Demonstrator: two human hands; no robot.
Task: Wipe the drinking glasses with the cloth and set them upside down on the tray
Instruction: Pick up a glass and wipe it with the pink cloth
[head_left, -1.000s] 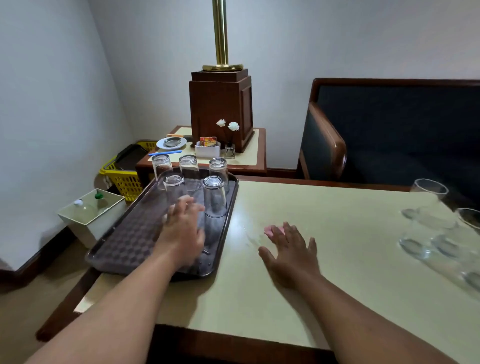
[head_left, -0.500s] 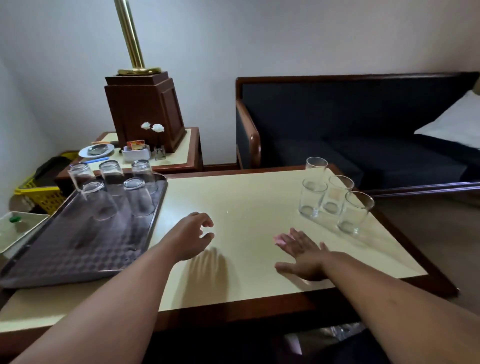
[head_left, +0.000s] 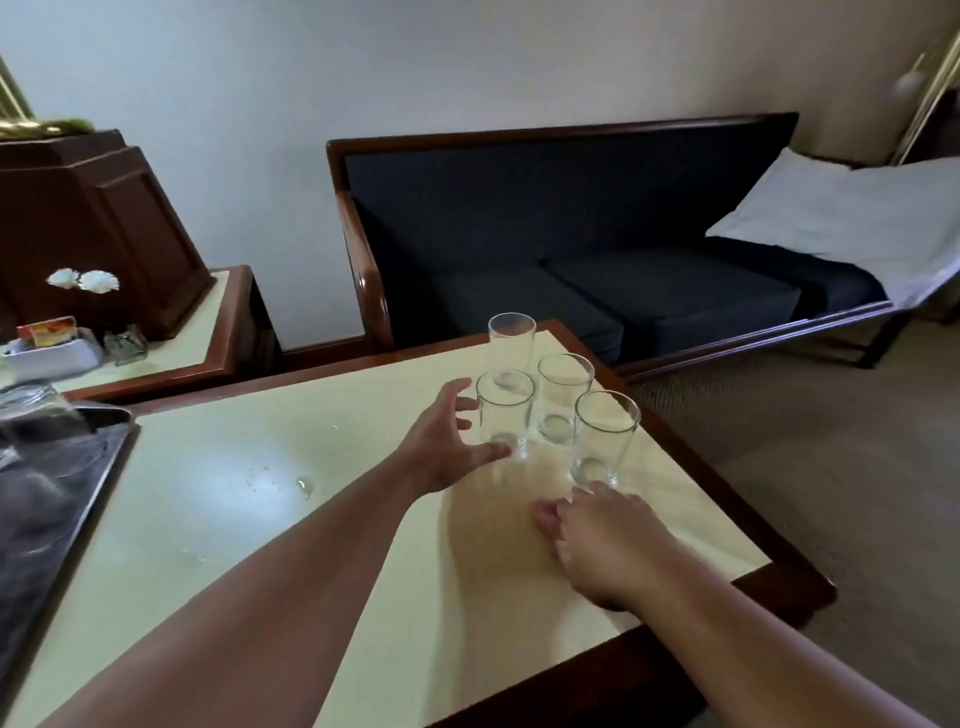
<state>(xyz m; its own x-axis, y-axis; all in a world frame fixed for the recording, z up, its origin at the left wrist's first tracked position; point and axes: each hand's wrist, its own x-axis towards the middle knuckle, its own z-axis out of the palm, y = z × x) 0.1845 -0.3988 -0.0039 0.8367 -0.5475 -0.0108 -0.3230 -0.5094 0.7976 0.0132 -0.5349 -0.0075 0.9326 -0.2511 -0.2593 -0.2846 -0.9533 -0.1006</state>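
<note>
Several clear drinking glasses (head_left: 563, 395) stand upright in a cluster at the far right of the cream table (head_left: 260, 519). My left hand (head_left: 447, 441) is spread around the nearest left glass (head_left: 505, 410), thumb by its base and fingers near its side, not closed on it. Just in front of the closest glass (head_left: 605, 441), my right hand (head_left: 597, 540) rests on a pink cloth (head_left: 543, 514), of which only a corner shows past the fingers. The dark tray (head_left: 111, 457) sits at the left edge with a blurred upturned glass (head_left: 36, 410) on it.
A dark blue sofa (head_left: 571, 234) with a wooden frame stands behind the table, with a white sheet (head_left: 857, 223) on its right end. A side table (head_left: 182, 338) with a wooden lamp base (head_left: 93, 223) is at the back left. Water drops (head_left: 306, 486) lie mid-table.
My view has swung right from the tray to the upright glasses. My left hand left the tray and reached a glass; my right hand slid right with the cloth.
</note>
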